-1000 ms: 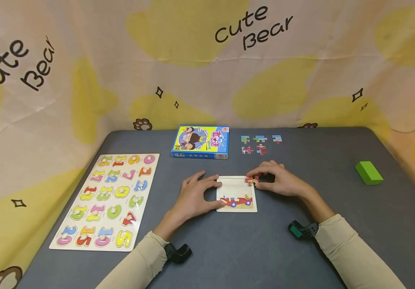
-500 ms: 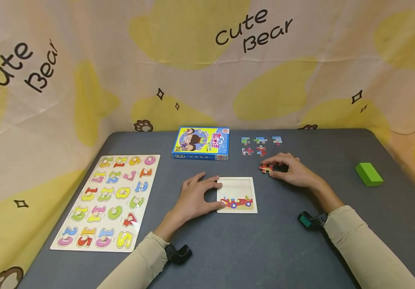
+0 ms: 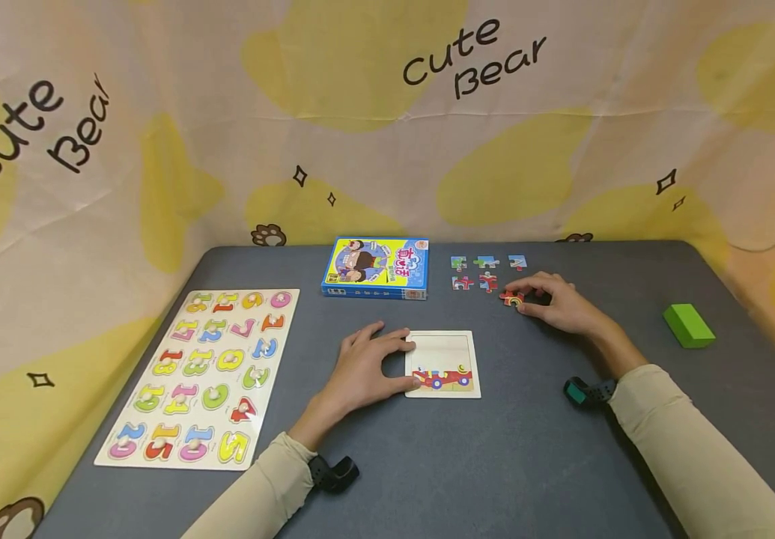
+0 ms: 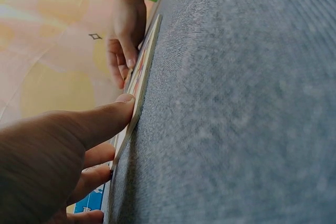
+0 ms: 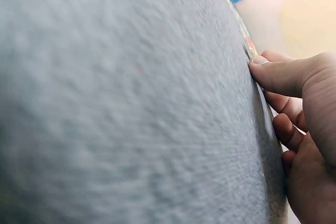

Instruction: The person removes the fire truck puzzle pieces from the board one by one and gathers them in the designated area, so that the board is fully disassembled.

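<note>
In the head view my left hand [image 3: 362,368] rests its thumb and fingertips on the left side of a small white-framed jigsaw tray [image 3: 442,337]. A red car picture fills the tray's lower strip; its upper part is bare board. The left wrist view has the thumb [image 4: 107,121] lying on the tray's edge. My right hand [image 3: 558,303] pinches a red jigsaw piece with a yellow curve [image 3: 512,299] between thumb and fingers, low at the table top. Beside that piece lie several loose jigsaw pieces [image 3: 487,281] in two rows.
A white number board [image 3: 196,376] with coloured numerals lies on the left. Behind the tray is a blue and yellow box [image 3: 376,268]. A green block [image 3: 689,325] sits at the right of the grey table [image 3: 495,464], and a patterned cloth [image 3: 347,112] hangs behind.
My right hand has carried the red jigsaw piece from the tray's upper right corner away to the right and back, beside the loose pieces. The left hand has stayed on the tray.
</note>
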The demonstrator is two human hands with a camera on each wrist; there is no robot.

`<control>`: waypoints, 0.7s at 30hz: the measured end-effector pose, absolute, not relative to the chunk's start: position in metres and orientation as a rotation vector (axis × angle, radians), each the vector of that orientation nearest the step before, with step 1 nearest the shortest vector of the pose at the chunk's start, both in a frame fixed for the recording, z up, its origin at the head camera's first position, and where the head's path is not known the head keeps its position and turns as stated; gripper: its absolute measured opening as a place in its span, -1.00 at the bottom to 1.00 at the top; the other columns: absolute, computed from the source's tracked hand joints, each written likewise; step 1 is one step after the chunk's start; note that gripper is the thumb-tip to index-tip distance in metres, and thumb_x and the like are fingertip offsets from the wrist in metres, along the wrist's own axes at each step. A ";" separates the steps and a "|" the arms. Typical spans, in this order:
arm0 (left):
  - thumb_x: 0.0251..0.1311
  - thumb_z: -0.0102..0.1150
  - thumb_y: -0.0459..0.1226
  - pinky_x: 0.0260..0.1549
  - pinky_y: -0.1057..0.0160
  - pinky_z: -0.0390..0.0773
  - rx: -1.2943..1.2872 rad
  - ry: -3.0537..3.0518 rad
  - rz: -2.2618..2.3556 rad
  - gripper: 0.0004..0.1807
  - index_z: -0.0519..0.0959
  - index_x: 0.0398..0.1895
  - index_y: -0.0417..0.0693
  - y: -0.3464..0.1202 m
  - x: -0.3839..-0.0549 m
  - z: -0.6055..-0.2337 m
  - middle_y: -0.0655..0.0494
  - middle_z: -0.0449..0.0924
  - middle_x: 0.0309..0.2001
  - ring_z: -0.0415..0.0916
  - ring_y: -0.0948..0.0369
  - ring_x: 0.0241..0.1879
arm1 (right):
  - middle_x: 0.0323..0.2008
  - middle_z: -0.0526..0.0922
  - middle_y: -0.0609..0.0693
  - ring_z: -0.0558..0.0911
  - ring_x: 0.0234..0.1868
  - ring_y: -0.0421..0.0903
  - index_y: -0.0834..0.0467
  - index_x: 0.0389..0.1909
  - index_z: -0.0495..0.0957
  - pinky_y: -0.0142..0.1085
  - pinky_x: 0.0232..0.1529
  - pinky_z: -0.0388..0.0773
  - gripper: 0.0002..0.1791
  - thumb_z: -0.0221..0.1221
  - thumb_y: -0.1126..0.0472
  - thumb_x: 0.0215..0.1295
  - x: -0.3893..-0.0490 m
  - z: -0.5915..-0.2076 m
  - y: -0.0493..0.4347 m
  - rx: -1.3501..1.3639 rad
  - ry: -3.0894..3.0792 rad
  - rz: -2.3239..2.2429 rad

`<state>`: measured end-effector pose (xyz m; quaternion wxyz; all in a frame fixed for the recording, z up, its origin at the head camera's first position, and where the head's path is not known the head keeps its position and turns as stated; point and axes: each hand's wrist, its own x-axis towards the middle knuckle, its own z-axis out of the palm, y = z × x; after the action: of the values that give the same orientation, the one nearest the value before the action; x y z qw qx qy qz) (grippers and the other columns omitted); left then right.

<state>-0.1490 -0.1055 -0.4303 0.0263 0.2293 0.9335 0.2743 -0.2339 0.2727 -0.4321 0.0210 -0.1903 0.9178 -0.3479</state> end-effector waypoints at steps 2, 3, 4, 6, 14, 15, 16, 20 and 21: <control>0.06 0.48 0.09 0.43 -0.30 0.02 0.709 2.884 0.848 -0.38 0.65 0.22 0.14 -0.106 -0.149 -0.430 0.21 0.46 0.44 0.13 -0.07 0.55 | -0.06 0.57 0.12 0.32 -0.06 0.04 0.07 0.24 0.61 0.08 -0.01 0.01 -0.58 0.29 0.24 0.37 -0.236 -0.432 0.275 -0.584 2.847 -1.090; 0.06 0.48 0.09 0.43 -0.31 0.02 0.710 2.884 0.850 -0.38 0.66 0.22 0.14 -0.106 -0.149 -0.430 0.21 0.46 0.43 0.13 -0.08 0.55 | -0.06 0.57 0.13 0.32 -0.05 0.04 0.08 0.24 0.61 0.11 0.01 0.00 -0.59 0.29 0.24 0.38 -0.237 -0.432 0.276 -0.579 2.846 -1.097; 0.06 0.48 0.09 0.43 -0.31 0.02 0.709 2.884 0.852 -0.38 0.66 0.21 0.14 -0.106 -0.149 -0.430 0.21 0.46 0.43 0.13 -0.08 0.55 | -0.05 0.57 0.14 0.31 -0.05 0.06 0.09 0.24 0.60 0.14 0.02 0.00 -0.59 0.28 0.25 0.38 -0.238 -0.432 0.277 -0.580 2.843 -1.106; 0.06 0.48 0.09 0.43 -0.31 0.02 0.708 2.883 0.848 -0.38 0.66 0.22 0.14 -0.106 -0.149 -0.430 0.21 0.46 0.44 0.13 -0.08 0.55 | -0.04 0.56 0.15 0.30 -0.05 0.06 0.10 0.24 0.60 0.18 0.03 -0.01 -0.59 0.27 0.25 0.39 -0.240 -0.432 0.278 -0.579 2.840 -1.110; 0.05 0.49 0.09 0.42 -0.29 0.03 0.712 2.886 0.852 -0.37 0.66 0.22 0.13 -0.105 -0.150 -0.431 0.21 0.46 0.43 0.13 -0.08 0.55 | 0.00 0.53 0.18 0.29 -0.05 0.09 0.11 0.24 0.60 0.21 0.03 0.00 -0.60 0.26 0.25 0.40 -0.248 -0.430 0.284 -0.544 2.855 -1.082; 0.05 0.49 0.09 0.42 -0.29 0.03 0.710 2.886 0.850 -0.37 0.65 0.22 0.13 -0.105 -0.150 -0.431 0.21 0.46 0.44 0.13 -0.08 0.55 | 0.02 0.53 0.18 0.29 -0.04 0.09 0.11 0.25 0.60 0.21 0.04 0.00 -0.60 0.26 0.24 0.41 -0.249 -0.430 0.284 -0.534 2.852 -1.077; 0.05 0.49 0.09 0.42 -0.29 0.02 0.709 2.884 0.850 -0.36 0.65 0.22 0.13 -0.105 -0.150 -0.431 0.21 0.46 0.44 0.13 -0.08 0.55 | 0.03 0.53 0.19 0.29 -0.04 0.10 0.11 0.25 0.59 0.20 0.03 0.00 -0.60 0.26 0.24 0.41 -0.250 -0.430 0.284 -0.526 2.850 -1.071; 0.05 0.49 0.10 0.42 -0.29 0.02 0.708 2.888 0.846 -0.37 0.65 0.22 0.14 -0.105 -0.150 -0.431 0.22 0.46 0.43 0.13 -0.07 0.55 | 0.07 0.50 0.21 0.28 0.00 0.13 0.10 0.26 0.58 0.20 0.04 -0.01 -0.59 0.24 0.24 0.42 -0.253 -0.427 0.284 -0.492 2.831 -1.035; 0.06 0.48 0.10 0.42 -0.29 0.03 0.709 2.888 0.847 -0.37 0.65 0.22 0.14 -0.105 -0.150 -0.431 0.22 0.46 0.43 0.13 -0.08 0.55 | 0.08 0.50 0.21 0.28 0.01 0.14 0.10 0.27 0.58 0.20 0.05 -0.01 -0.59 0.23 0.24 0.42 -0.253 -0.427 0.284 -0.484 2.829 -1.025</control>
<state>-0.1499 -0.1053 -0.4314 0.0247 0.2293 0.9337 0.2738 -0.2534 0.2837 -0.4266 0.0471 -0.1585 0.9272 -0.3360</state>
